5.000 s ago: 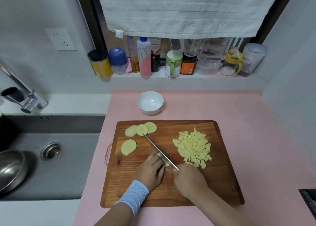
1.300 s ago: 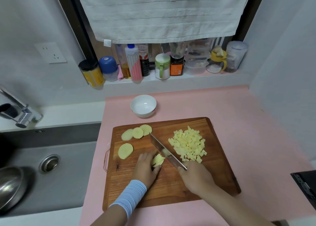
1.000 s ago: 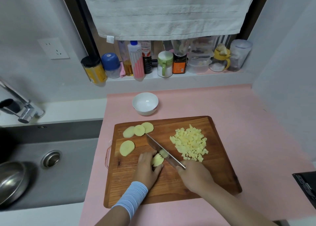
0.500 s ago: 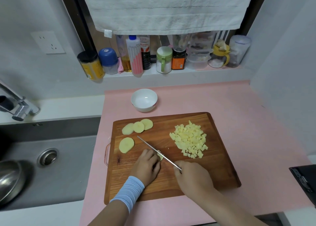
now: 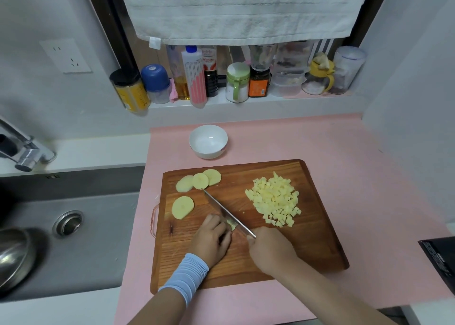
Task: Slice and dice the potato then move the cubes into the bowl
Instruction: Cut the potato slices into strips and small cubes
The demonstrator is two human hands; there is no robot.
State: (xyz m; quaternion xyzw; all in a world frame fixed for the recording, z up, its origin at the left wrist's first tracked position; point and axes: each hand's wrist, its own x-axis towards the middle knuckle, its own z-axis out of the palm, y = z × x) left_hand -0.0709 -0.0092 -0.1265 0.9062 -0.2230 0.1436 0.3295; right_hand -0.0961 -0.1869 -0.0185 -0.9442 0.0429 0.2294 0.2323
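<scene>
**Dicing Half Done, Bowl Not Yet Filled**

On the pink worktop (image 5: pixel 357 157), a wooden cutting board (image 5: pixel 317 241) lies near the front edge. Over the board's near half, the right grip (image 5: pixel 270 253) is wrapped round the handle of a knife (image 5: pixel 221 209) whose tip points toward the far left corner. The left grip (image 5: pixel 211 241) curls knuckles-up over a potato piece (image 5: pixel 232 225) just beside the blade, which is mostly hidden under the fingers. A pile of cubes (image 5: pixel 273 201) sits toward the board's right edge. The white bowl (image 5: pixel 208 127) stands empty just beyond the far edge. Three slices (image 5: pixel 199 180) overlap at the far left corner, and a fourth slice (image 5: pixel 182 207) lies apart by the left edge. Cut potato is probably firm, light and wet-slick. Each slice is best pinned flat from above, with fingertips tucked back from the blade. The loose cubes would scoop more readily than pinch.
</scene>
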